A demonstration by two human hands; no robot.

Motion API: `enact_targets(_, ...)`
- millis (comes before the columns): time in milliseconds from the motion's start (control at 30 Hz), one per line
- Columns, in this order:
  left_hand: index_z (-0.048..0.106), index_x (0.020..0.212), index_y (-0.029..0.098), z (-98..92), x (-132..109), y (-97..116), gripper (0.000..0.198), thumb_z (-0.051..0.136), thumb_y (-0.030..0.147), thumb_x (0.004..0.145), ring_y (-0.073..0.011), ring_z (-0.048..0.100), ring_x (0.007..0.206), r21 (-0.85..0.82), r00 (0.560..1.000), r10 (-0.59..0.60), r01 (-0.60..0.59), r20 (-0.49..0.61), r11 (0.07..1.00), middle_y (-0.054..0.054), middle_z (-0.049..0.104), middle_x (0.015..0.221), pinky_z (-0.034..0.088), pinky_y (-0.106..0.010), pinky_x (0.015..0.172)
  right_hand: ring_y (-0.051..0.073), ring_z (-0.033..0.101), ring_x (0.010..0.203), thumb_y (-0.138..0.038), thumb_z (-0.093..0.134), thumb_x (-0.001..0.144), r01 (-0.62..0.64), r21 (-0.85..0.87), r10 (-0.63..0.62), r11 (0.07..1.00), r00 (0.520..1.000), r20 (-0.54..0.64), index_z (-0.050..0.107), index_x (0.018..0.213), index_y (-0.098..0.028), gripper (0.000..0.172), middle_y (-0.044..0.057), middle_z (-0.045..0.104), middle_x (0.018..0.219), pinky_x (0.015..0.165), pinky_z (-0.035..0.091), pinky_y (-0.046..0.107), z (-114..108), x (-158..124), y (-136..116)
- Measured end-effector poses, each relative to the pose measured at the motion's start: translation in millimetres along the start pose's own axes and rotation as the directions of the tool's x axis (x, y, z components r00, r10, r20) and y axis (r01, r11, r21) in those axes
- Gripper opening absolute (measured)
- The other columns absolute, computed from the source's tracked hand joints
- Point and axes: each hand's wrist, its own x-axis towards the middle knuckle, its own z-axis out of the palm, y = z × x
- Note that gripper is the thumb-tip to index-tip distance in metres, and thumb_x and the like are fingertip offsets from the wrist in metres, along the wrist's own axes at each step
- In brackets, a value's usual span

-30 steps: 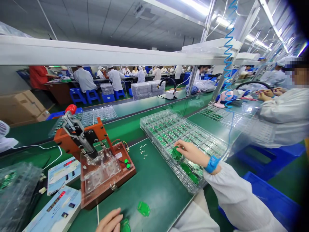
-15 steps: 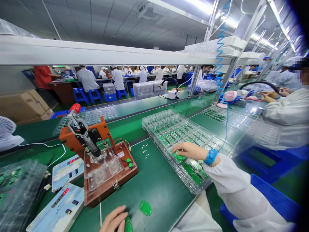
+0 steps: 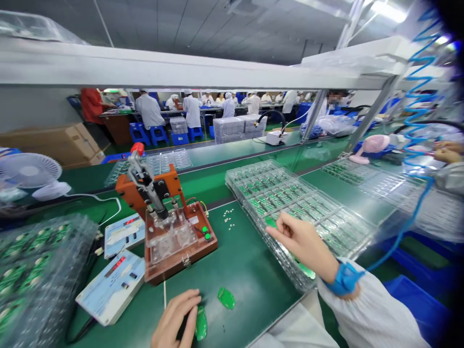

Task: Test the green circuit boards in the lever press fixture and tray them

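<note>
My left hand (image 3: 177, 316) is at the bottom of the view, fingers stretched and apart, right beside a green circuit board (image 3: 201, 324) on the table; whether they touch is unclear. A second green circuit board (image 3: 226, 298) lies a little farther right. My right hand (image 3: 302, 241), with a blue wrist strap (image 3: 344, 279), is over the near-left edge of a stacked clear plastic tray (image 3: 250, 217) of green boards. Its fingers are curled in, and anything inside them is hidden. Part of a green board (image 3: 270, 221) shows by its thumb.
An orange-brown toggle-clamp fixture (image 3: 181, 241) stands left of centre. Beside it are two display boxes (image 3: 112, 287) and, farther left, another board tray (image 3: 39, 270). Small white bits (image 3: 228, 218) lie near the fixture. A coiled blue cord (image 3: 416, 111) hangs at right, near a co-worker's hand (image 3: 447, 152).
The view has swung toward the left. My right hand has gone from reaching flat over a board in the tray to curled fingers. The left hand's board shows more fully beside its fingers.
</note>
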Motion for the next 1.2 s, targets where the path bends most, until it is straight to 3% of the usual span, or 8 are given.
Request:
enact_targets(67,0.073,0.103,0.026,-4.9,4,1,0.016,0.058,0.029,0.1,-0.0173,0.072,0.098,-0.018,1.0,0.003,-0.002,0.019,1.0,-0.002,0.075,0.106,0.059,-0.024,0.087,0.013,0.048,0.061,-0.048,0.054,0.101,0.122,0.125,-0.141,0.985,0.978,0.152,0.047,0.075,-0.021,0.038,-0.002,0.053,0.067,0.06,0.037,0.027,17,-19,-22)
enact_targets(200,0.073,0.094,0.026,-14.0,5,2,0.015,0.059,0.029,0.101,-0.0211,0.069,0.099,-0.014,0.993,-0.096,0.097,0.062,0.995,-0.003,0.075,0.102,0.06,-0.034,0.087,0.02,0.061,0.112,-0.036,0.06,0.1,0.272,0.334,-0.411,0.902,0.777,0.476,0.066,0.107,-0.022,0.017,0.006,0.069,0.118,0.098,0.048,0.035,69,-36,-32)
enact_targets(300,0.075,0.095,0.029,-22.7,-3,-1,0.013,0.062,0.029,0.099,-0.0253,0.065,0.108,0.005,0.975,-0.089,0.09,0.205,0.996,-0.003,0.075,0.11,0.06,-0.042,0.09,0.025,0.048,0.138,-0.034,0.069,0.094,0.177,0.371,-0.378,0.912,0.715,0.588,0.066,0.125,-0.022,0.034,0.008,0.057,0.146,0.118,0.039,0.043,99,-31,-17)
enact_targets(467,0.074,0.107,0.031,-30.4,-17,-6,0.014,0.07,0.029,0.094,-0.03,0.06,0.119,0.02,0.924,-0.059,0.056,0.379,0.998,-0.002,0.071,0.124,0.058,-0.051,0.096,0.028,0.042,0.143,-0.033,0.08,0.084,0.132,0.365,-0.363,0.922,0.626,0.69,0.067,0.132,-0.028,0.05,0.005,0.055,0.15,0.122,0.036,0.05,112,-19,-3)
enact_targets(667,0.074,0.105,0.028,-25.6,-17,-7,0.02,0.079,0.028,0.086,-0.0316,0.059,0.116,0.028,0.884,-0.061,0.055,0.463,0.998,-0.002,0.071,0.126,0.057,-0.053,0.095,0.029,0.048,0.135,-0.028,0.08,0.085,0.172,0.34,-0.367,0.924,0.64,0.675,0.074,0.11,-0.028,0.026,0.002,0.067,0.134,0.116,0.04,0.053,115,-19,-12)
enact_targets(800,0.075,0.105,0.027,-24.9,-16,-6,0.019,0.079,0.028,0.086,-0.0313,0.059,0.116,0.007,0.882,-0.057,0.06,0.467,0.998,-0.003,0.072,0.123,0.057,-0.052,0.096,0.024,0.057,0.125,-0.035,0.077,0.088,0.181,0.455,-0.452,0.872,0.653,0.607,0.07,0.112,-0.025,0.027,0.004,0.069,0.129,0.109,0.048,0.044,117,-12,-23)
enact_targets(1000,0.076,0.101,0.026,-25.2,-17,-5,0.019,0.082,0.028,0.084,-0.033,0.057,0.122,-0.008,0.881,-0.094,0.11,0.463,0.994,-0.004,0.071,0.125,0.054,-0.053,0.101,0.023,0.058,0.122,-0.037,0.068,0.096,0.434,0.41,-0.534,0.802,0.829,0.166,0.067,0.119,-0.025,0.026,0.007,0.068,0.13,0.106,0.051,0.042,145,47,-59)
enact_targets(1200,0.077,0.101,0.027,-24.8,-15,-3,0.021,0.083,0.023,0.081,-0.0336,0.056,0.124,-0.011,0.861,-0.162,0.191,0.481,0.982,-0.004,0.071,0.125,0.052,-0.054,0.103,0.027,0.059,0.117,-0.028,0.075,0.09,0.502,0.288,-0.553,0.815,0.823,0.129,0.072,0.112,-0.024,0.023,0.006,0.071,0.125,0.106,0.05,0.05,177,95,-77)
